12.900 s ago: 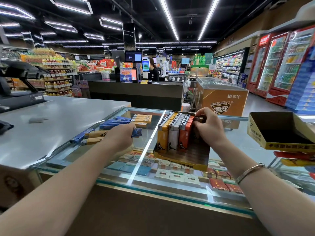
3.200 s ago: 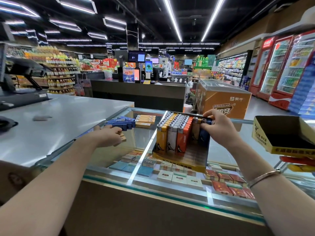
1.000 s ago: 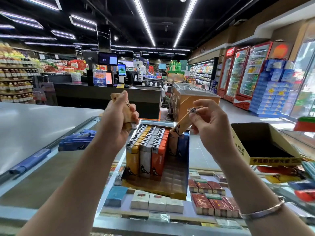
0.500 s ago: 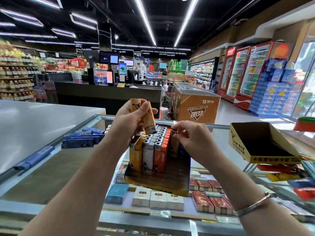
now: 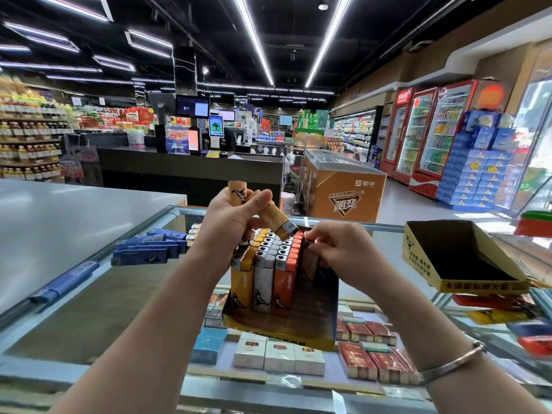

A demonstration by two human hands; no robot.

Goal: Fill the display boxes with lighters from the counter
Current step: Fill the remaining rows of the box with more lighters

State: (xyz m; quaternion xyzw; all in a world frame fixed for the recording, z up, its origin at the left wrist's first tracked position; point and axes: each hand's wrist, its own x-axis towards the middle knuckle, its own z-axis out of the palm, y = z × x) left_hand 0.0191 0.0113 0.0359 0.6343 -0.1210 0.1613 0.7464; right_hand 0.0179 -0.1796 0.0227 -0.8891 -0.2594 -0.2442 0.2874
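**Tan lighters in hand over a half-filled box**

Your display box (image 5: 316,306) sits at the centre of the frame on the glass counter (image 5: 98,291). Its left side holds upright rows of lighters (image 5: 264,264), yellow, grey and orange from left to right, metal heads up and each body printed with a dark animal mark low down. The right side of the box holds only a few lighters, mostly hidden behind your right hand (image 5: 340,249), whose fingers are curled and pinching at the top of one of them; its colour is hard to tell.

Your left hand (image 5: 230,222) is clamped on two tan lighters (image 5: 268,210), just above the rows. One stands nearly upright with its base up and the animal mark showing; the other slants down to the right, its metal head just over the orange row.

A second box (image 5: 418,252), yellow with printed Chinese characters too small to read, stands open and dark inside at the right of the frame. Blue lighters (image 5: 146,249) lie flat on the counter at centre left, their long axes running left to right. Cigarette packs (image 5: 279,355) lie beneath the glass. In the background, an orange freezer (image 5: 343,192) carries bold Chinese lettering.
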